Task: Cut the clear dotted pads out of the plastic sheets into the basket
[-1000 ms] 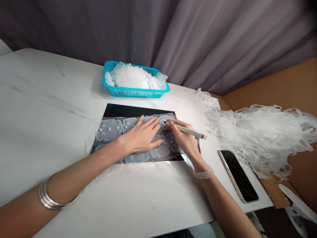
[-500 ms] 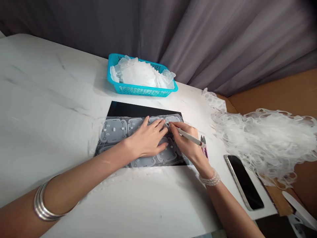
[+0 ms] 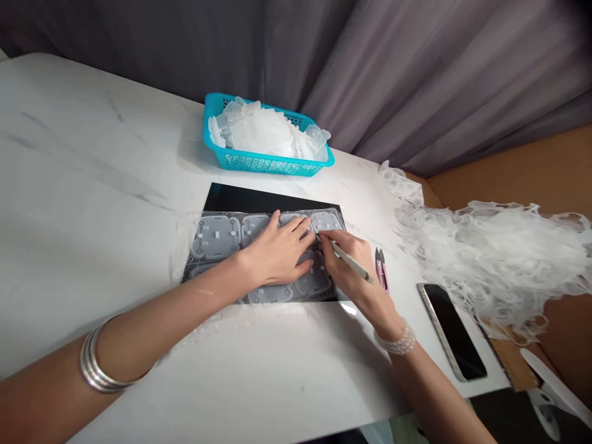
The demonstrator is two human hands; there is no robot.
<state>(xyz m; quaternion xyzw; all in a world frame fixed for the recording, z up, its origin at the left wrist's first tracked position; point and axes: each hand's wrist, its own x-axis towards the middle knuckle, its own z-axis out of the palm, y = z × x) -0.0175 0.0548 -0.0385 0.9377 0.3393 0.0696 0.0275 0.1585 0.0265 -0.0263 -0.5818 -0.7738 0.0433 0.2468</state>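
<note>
A translucent silicone sheet (image 3: 217, 237) of moulded pads lies on a black mat (image 3: 259, 200) on the white table. My left hand (image 3: 277, 253) lies flat on the sheet with fingers stretched out, pressing it down. My right hand (image 3: 351, 268) is closed on a thin pen-like tool (image 3: 349, 262), its tip touching the sheet near the upper right pad, right beside my left fingertips.
A turquoise basket (image 3: 272, 165) heaped with clear cut pieces stands behind the mat. Small pink snips (image 3: 381, 274) and a phone (image 3: 451, 330) lie to the right. A pile of white trimmings (image 3: 490, 253) fills a cardboard box (image 3: 555, 179). Grey curtain behind.
The view has shifted, so everything sits a little differently in frame. My right hand has tilted the tool more steeply along the pad's edge. My left hand stays flat on the sheet.
</note>
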